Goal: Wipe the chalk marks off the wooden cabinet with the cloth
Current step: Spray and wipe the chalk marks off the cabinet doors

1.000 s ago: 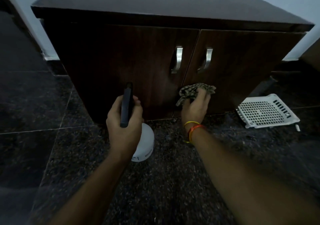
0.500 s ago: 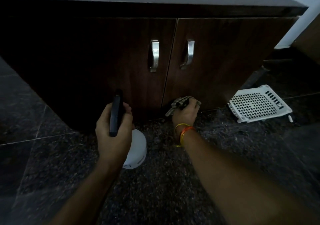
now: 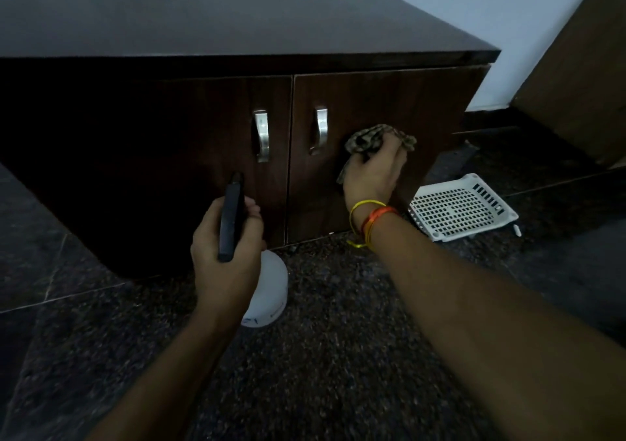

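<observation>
A low dark wooden cabinet (image 3: 169, 128) with two doors and two metal handles fills the upper half of the view. My right hand (image 3: 374, 173) holds a crumpled checked cloth (image 3: 376, 139) against the right door, just right of its handle (image 3: 320, 130). My left hand (image 3: 227, 250) grips the black trigger head of a white spray bottle (image 3: 271, 291), held low in front of the left door. In this dim light I cannot make out chalk marks on the wood.
A white perforated plastic tray (image 3: 460, 206) leans on the dark speckled floor by the cabinet's right end, with a small white piece (image 3: 516, 229) beside it. A brown panel (image 3: 576, 67) stands at the far right against the pale wall.
My right hand with the cloth has moved from the bottom edge near the door gap up and right onto the middle of the right door. My left hand keeps its hold on the spray bottle.
</observation>
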### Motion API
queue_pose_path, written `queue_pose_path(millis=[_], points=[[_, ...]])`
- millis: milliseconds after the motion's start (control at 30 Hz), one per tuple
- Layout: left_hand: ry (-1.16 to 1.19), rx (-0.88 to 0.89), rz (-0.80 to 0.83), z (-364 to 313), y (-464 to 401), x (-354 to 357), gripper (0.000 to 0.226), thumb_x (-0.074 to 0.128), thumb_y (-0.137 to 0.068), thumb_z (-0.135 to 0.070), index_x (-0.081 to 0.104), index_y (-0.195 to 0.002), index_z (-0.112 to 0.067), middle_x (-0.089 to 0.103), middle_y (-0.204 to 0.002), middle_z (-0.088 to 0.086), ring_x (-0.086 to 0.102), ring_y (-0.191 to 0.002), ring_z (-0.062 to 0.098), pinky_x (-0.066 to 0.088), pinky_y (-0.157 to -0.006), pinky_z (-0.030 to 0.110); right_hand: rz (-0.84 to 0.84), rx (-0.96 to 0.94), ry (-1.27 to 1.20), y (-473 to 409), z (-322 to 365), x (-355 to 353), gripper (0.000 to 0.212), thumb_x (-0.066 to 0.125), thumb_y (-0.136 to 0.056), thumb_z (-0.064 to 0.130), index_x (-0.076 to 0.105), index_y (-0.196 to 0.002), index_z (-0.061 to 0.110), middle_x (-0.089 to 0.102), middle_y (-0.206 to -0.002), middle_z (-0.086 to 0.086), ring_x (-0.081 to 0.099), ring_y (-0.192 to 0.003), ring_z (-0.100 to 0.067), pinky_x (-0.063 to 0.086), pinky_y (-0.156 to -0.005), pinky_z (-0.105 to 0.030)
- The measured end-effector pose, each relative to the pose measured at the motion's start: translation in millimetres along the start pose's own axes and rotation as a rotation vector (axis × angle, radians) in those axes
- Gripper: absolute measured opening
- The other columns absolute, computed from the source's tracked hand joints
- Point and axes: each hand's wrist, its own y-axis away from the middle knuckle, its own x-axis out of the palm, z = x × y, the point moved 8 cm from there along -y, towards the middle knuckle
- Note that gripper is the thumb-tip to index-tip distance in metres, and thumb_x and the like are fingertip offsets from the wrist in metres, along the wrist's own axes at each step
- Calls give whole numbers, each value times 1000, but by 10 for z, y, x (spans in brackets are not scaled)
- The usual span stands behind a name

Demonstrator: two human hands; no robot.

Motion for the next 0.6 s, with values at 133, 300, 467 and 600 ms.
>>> queue_pose_path(millis=[133, 300, 467, 600], points=[[0, -5, -3, -69, 38, 51, 6, 57, -93, -19, 62, -96, -18, 59, -78, -4, 58, -68, 18, 50, -61, 32, 18, -200, 15, 103, 414, -34, 45, 53, -79, -7, 52, -122, 4, 42, -133, -18, 41, -123, -32, 27, -97, -21], [9, -1, 20, -179, 63, 151, 5, 57, -92, -24, 61, -93, -22, 57, -81, 8, 55, -70, 22, 52, -68, 54, 11, -265, -3, 28, 515, -167, 37, 55, -72, -8, 55, -107, 3, 59, -113, -15, 55, -108, -29, 37, -92, -23], [8, 35, 27, -351, -13, 232, 8, 58, -92, -25, 62, -99, -22, 60, -82, 4, 59, -76, 27, 54, -70, 53, -80, -234, -13, -99, 723, -282, 28, 59, -74, -5, 59, -102, 0, 53, -112, -20, 55, -102, -32, 35, -86, -21], [-12, 50, 43, -410, -3, 317, 10, 56, -89, -30, 61, -96, -25, 59, -80, 0, 60, -74, 25, 54, -69, 49, 56, -432, 92, -44, 903, -201, 30, 60, -75, -4, 60, -104, 5, 54, -112, -15, 53, -104, -29, 35, -88, -22]])
